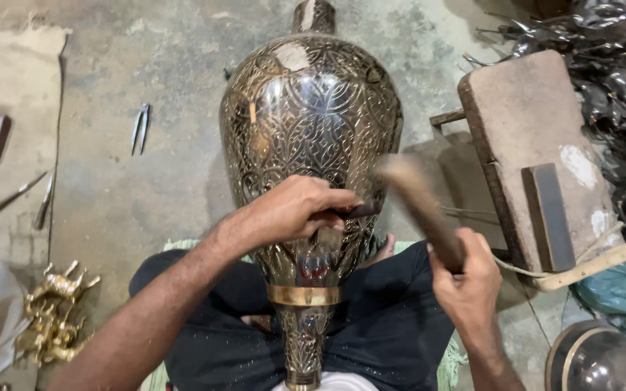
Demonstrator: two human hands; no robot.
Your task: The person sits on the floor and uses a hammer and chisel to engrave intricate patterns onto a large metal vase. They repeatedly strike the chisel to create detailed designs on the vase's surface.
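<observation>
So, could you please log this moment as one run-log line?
left hand: holds chisel on engraved vase | right hand: grips mallet

Left hand (295,210) curled in a tight grip; right hand (465,279) fisted, raised.

Single head view, steep downward, close over lap and floor (146,195).

One large engraved brass vase (310,130) fills the centre. Two hands: the left hand (295,210) with one chisel (362,210), the right hand (465,279) with one hammer (418,203). One pair of dividers (140,128) upper left, one sharpening stone (549,216) right, one golden ornament (53,311) lower left.
</observation>
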